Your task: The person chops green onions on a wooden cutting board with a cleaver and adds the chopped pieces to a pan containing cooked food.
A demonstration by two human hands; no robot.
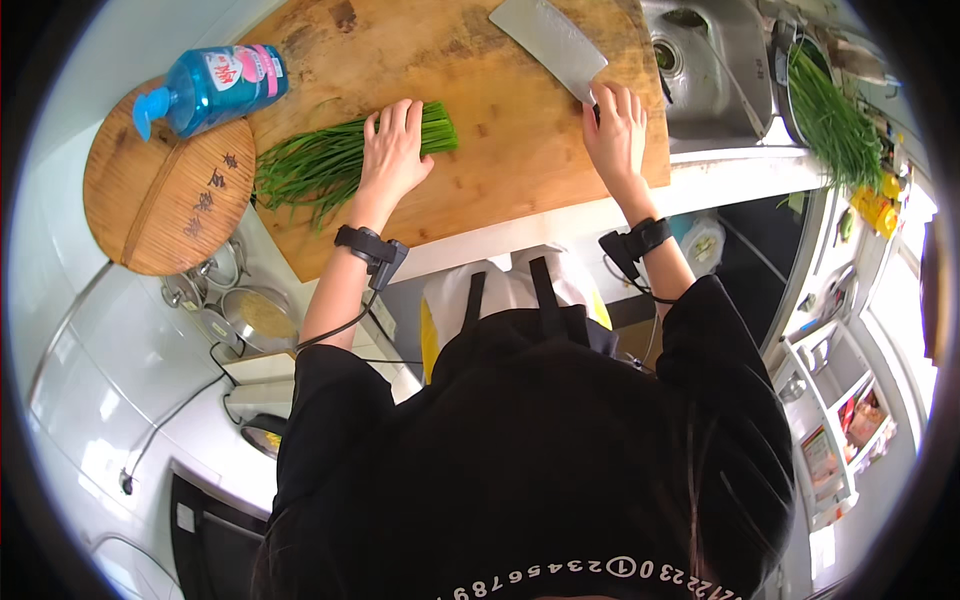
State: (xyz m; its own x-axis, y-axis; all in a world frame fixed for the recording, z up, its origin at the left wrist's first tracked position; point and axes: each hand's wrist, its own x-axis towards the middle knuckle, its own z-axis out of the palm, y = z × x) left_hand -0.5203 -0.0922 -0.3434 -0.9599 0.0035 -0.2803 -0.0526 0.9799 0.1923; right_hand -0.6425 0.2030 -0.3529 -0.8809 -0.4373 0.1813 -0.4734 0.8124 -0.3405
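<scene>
A bunch of long green garlic chives [315, 166] lies on the wooden cutting board [517, 161], its even ends pointing right. My left hand [394, 154] is laid across the bunch near those ends, with the fingers curled over it. At the board's right side, my right hand [619, 139] is around the dark handle of a cleaver [551, 45]. Most of that handle is hidden under the hand. The broad metal blade rests on the board, pointing away to the upper left.
A blue pump bottle [225, 82] lies on a round wooden lid [161, 195] at the left. Right of the board is a steel sink [716, 75]. More green stalks [832, 112] fill a container beyond it. Pans [259, 315] stand at lower left.
</scene>
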